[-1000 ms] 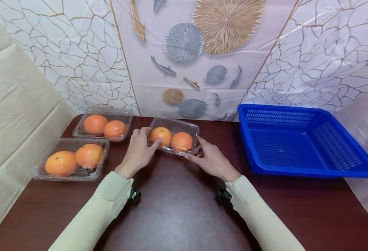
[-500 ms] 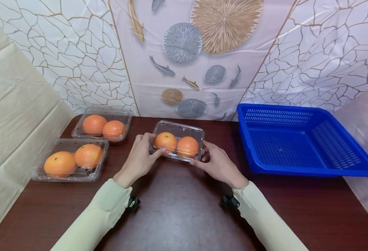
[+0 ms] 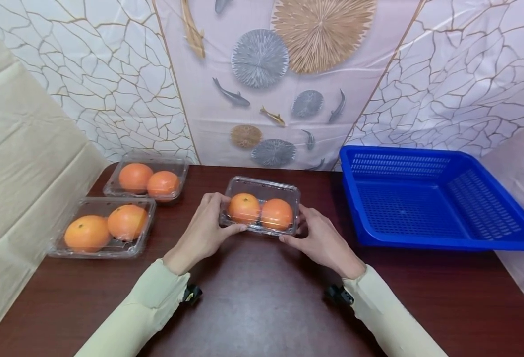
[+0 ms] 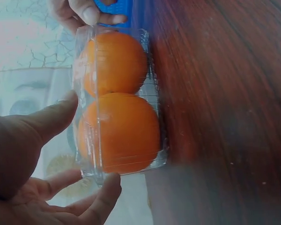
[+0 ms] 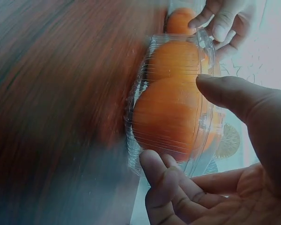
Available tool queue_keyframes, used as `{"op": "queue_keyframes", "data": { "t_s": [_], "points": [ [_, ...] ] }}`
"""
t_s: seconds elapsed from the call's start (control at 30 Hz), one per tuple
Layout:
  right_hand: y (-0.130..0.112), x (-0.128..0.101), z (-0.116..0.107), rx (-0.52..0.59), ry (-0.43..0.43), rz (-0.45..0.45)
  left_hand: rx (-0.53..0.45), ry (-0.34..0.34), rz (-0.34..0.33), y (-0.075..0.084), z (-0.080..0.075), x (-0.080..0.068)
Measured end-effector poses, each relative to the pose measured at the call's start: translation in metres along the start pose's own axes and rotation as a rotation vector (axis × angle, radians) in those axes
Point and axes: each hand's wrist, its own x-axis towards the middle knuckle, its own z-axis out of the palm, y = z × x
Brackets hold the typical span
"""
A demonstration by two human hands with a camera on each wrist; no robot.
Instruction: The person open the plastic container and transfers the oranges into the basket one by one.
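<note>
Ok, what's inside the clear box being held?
Two oranges side by side fill the clear box, gripped by the left hand and right hand. Its underside is hidden.

Bare dark-brown wooden surface (image 3: 262, 297) lies open in front of the clear plastic two-orange box (image 3: 262, 206), giving the hands free passage there. To the right of that box, the blue perforated plastic basket (image 3: 427, 198) stands near, its rim a barrier. To the left, two more clear plastic orange boxes (image 3: 145, 178) (image 3: 103, 225) block the way. Behind it runs the patterned wall (image 3: 266, 99).
</note>
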Motion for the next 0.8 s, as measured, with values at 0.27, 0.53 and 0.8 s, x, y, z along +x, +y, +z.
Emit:
{"op": "queue_keyframes", "data": {
  "t_s": [0.27,0.53,0.8],
  "points": [
    [0.004,-0.003,-0.004,-0.1,0.008,0.014,0.064,-0.038,-0.003,0.007,0.002,0.0],
    [-0.001,-0.009,-0.004,-0.157,0.057,0.049,0.159,-0.062,0.083,0.011,0.007,0.003],
    [0.0,-0.006,-0.008,-0.154,0.103,-0.033,0.179,-0.127,0.094,0.016,0.008,0.008]
  ]
}}
